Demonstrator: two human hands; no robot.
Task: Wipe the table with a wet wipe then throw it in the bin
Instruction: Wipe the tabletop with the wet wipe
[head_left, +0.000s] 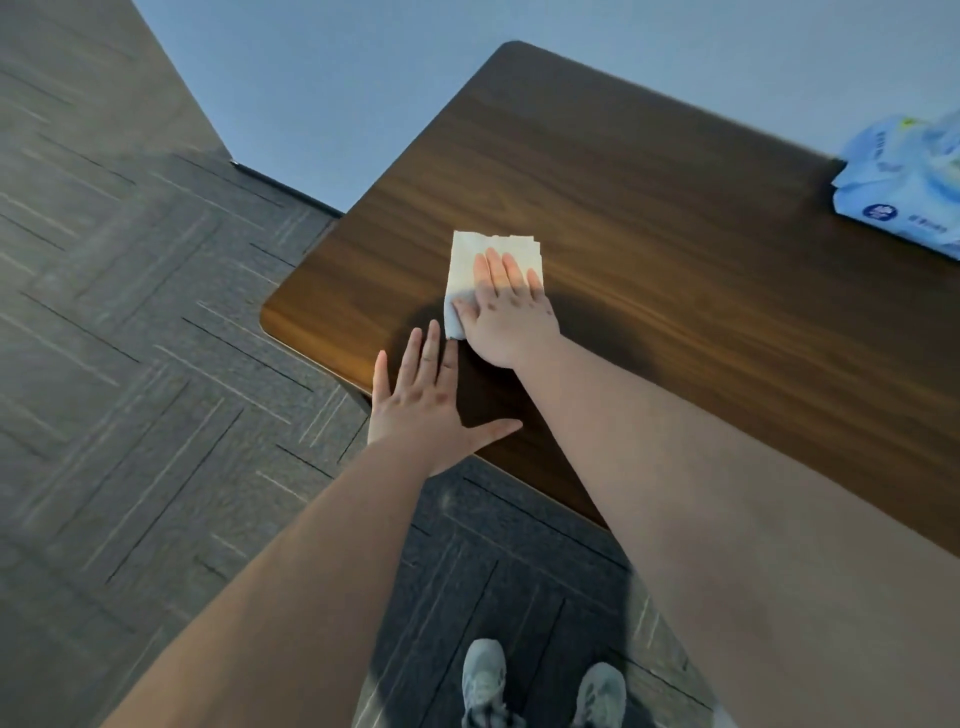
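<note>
A white folded wet wipe (480, 257) lies flat on the dark wooden table (649, 218), near its left end. My right hand (506, 312) presses down on the wipe with flat fingers, covering its lower right part. My left hand (431, 405) rests flat on the table's near edge just below the wipe, fingers spread, holding nothing. No bin is in view.
A blue pack of wet wipes (906, 187) sits at the table's far right. Grey patterned carpet (130, 338) surrounds the table on the left and front. A pale wall runs behind. My shoes (540, 686) stand just before the table's near edge.
</note>
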